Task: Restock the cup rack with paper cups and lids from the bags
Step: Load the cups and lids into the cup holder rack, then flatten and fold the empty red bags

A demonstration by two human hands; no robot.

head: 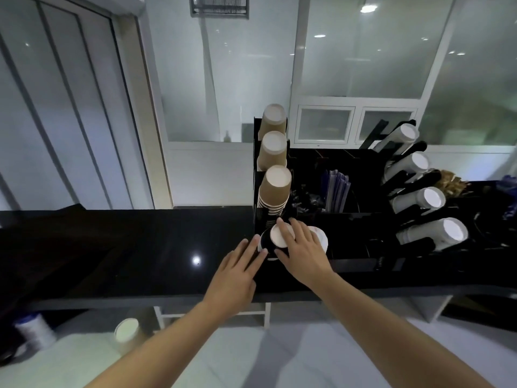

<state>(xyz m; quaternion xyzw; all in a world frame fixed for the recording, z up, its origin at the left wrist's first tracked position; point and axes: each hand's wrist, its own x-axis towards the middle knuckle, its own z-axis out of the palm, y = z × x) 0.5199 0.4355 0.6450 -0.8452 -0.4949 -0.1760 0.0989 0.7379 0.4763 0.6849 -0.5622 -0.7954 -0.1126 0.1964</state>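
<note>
right, both hands are at the bottom slot of the black cup rack (pixel 349 219) on the dark surface (pixel 126 247). the right hand (pixel 300 252) lies over the base of a dark paper cup stack (pixel 275 238) lying in that slot, fingers spread and lightly curved over it, thumb on the near side, so a loose grip on the stack. left hand (pixel 237 275) is flat w/ straight fingers, tips touching the stack's left side, grip released. just behind the right hand a white cup bottom (pixel 320 238) shows. above, three slots hold brown cup stacks (pixel 275 189), bases toward me. on the rack's right side, four tilted white cup stacks (pixel 432 233). a bundle of blue packets (pixel 335 189) sits in the middle compartment. lower left, below the surface, another cup stack (pixel 127 331) sits beside a bagged white stack (pixel 33 331).
</note>
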